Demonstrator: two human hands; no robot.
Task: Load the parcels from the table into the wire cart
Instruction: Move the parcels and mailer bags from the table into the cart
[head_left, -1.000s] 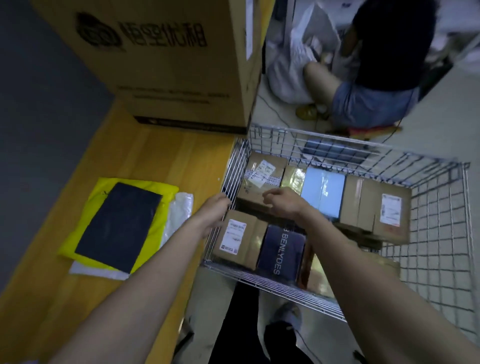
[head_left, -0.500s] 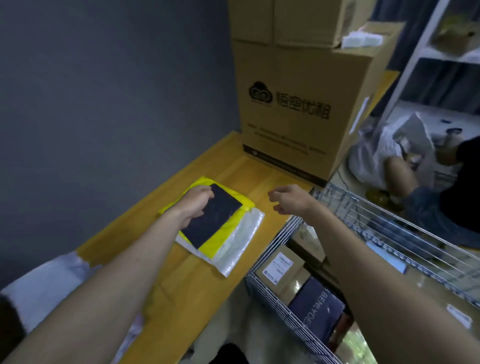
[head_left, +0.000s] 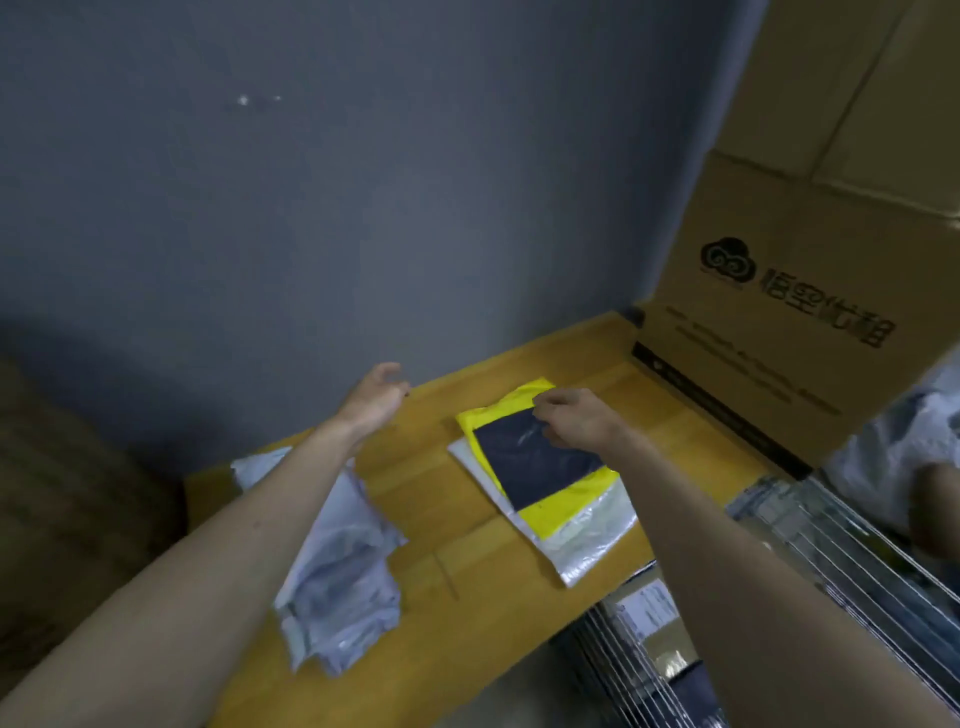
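Observation:
A flat dark navy parcel (head_left: 540, 465) lies on a yellow mailer (head_left: 548, 519), which lies on a clear-white mailer (head_left: 589, 553), all stacked on the wooden table (head_left: 447, 603). My right hand (head_left: 576, 421) is at the navy parcel's far edge, its curled fingers pinching that edge. My left hand (head_left: 374, 397) hovers over the table to the left of the stack, fingers loosely curled and holding nothing. A crumpled grey-white plastic parcel (head_left: 337, 571) lies partly under my left forearm. The wire cart (head_left: 831, 545) stands at the lower right, with boxes (head_left: 649, 610) inside.
A large printed cardboard box (head_left: 779, 312) stands on the table's far right end, close behind the stack. A grey wall runs along the table's back edge. Another person's leg (head_left: 935, 499) shows beyond the cart at the right edge.
The view swung left from the cart to the table. My left hand came off the navy parcel and moved left. My right hand moved from above the cart edge onto the navy parcel's far edge.

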